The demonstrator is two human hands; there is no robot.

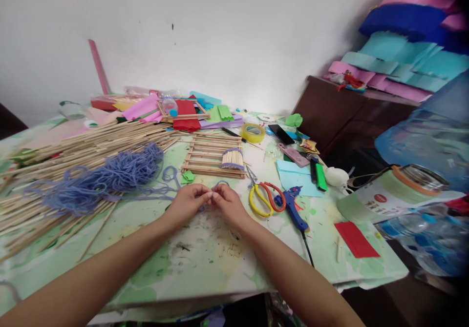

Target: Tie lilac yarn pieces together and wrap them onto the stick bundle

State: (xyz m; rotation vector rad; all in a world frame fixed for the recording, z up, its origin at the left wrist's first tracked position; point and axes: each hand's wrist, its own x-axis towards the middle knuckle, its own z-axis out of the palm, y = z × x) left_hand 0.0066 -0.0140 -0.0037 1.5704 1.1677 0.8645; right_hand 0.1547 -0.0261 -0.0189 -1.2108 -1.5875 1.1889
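Fingertips of my left hand [191, 201] and my right hand [229, 204] meet in a pinch over the front middle of the table. Purple yarn runs between them, with a small loop [221, 183] rising above the right fingers. A tangled heap of purple yarn [106, 180] lies to the left, on thin wooden sticks [84, 141]. Just beyond my hands is a flat frame of sticks [205, 154], bearing a small stick piece with purple yarn edges [232, 158]. Scissors [266, 197] with yellow and red handles rest right of my hands.
A blue glue gun [294, 210] with a black cord lies right of the scissors. Behind are a tape roll [252, 132], phones and coloured paper. A large green-white cup [381, 197] and red paper [356, 239] are near the right edge.
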